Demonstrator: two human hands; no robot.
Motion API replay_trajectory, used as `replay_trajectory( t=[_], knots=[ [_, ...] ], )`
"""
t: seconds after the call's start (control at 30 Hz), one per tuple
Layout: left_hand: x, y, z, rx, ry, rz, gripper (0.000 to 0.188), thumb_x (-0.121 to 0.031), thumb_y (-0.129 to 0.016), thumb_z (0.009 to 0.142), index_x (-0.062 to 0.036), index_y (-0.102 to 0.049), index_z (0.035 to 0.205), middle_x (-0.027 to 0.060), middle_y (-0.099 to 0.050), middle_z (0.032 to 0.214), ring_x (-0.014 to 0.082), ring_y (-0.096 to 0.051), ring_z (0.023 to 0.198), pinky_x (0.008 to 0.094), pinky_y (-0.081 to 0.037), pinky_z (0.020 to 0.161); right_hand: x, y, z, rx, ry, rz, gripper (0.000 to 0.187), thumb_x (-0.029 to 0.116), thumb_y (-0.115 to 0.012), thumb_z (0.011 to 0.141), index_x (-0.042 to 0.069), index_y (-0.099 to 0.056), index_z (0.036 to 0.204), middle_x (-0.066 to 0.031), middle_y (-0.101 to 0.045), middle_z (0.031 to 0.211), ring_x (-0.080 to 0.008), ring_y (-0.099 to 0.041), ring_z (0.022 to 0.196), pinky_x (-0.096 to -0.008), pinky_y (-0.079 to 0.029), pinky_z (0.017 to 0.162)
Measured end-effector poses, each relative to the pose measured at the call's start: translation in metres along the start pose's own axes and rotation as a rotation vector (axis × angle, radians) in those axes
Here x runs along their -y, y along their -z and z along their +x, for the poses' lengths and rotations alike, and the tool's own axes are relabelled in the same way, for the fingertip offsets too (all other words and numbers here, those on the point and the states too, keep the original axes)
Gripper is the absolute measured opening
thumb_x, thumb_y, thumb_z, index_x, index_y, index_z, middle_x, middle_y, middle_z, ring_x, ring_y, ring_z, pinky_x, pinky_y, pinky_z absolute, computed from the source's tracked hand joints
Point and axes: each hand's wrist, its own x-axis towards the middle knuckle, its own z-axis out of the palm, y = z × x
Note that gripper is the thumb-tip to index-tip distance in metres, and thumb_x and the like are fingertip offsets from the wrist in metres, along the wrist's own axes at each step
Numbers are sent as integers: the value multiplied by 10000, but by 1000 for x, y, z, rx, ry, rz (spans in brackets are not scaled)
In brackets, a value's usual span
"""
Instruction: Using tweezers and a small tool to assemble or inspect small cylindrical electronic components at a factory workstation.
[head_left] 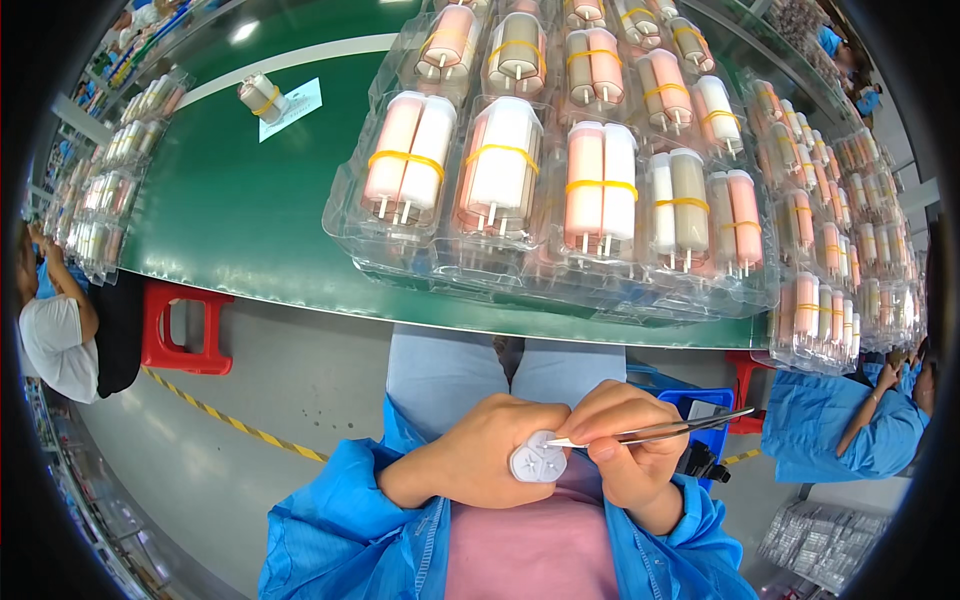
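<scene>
Above my lap, my left hand [478, 448] is closed around a white lobed piece [536, 464] whose face carries small star-shaped marks. The rest of that piece is hidden inside the fist. My right hand [632, 440] pinches a pair of metal tweezers [680, 428]. Their pale tip touches the upper part of the white face, near the left thumb. Beyond my knees, a clear plastic tray [350, 235] on the green table [240, 230] holds rows of pink, white and grey tube bundles [405, 155], bound with yellow bands.
One banded bundle [262, 97] stands by a paper slip [292, 112] at the table's far left. More filled trays line both sides. Below right of the table is a blue bin [708, 440]. Red stools [187, 325] and other people [62, 335] are at either side.
</scene>
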Motion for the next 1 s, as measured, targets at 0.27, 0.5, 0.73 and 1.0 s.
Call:
replay_trajectory(
  t=[0.27,0.5,0.73,1.0],
  knots=[
    [1,0,-1,-11,-13,49,250,-67,-668,603,-48,-517,801,124,-526,639,348,-547,600,397,-409,517,2,-1,-2,-14,-13,4,123,37,-674,797,-55,-647,875,-172,-661,810,-199,-601,648,-285,-473,575],
    [0,-1,-2,-24,-23,42,241,-70,-671,610,-46,-515,793,121,-537,647,350,-550,596,394,-413,513,1,-4,-2,-25,-1,-15,102,13,-667,791,-52,-647,866,-168,-661,805,-200,-603,646,-285,-477,574],
    [0,-1,-3,-37,-16,62,240,-69,-673,614,-46,-517,794,125,-546,653,351,-556,601,394,-418,516,2,-4,-1,-13,17,-88,114,23,-697,772,-44,-652,852,-159,-662,798,-206,-608,640,-288,-479,561],
    [-2,-1,-3,-22,-5,70,241,-71,-673,613,-49,-516,794,126,-543,650,351,-557,606,398,-418,517,0,-4,-3,-36,19,-32,131,49,-704,783,-46,-656,860,-156,-660,798,-204,-611,644,-283,-480,561]
  ],
)
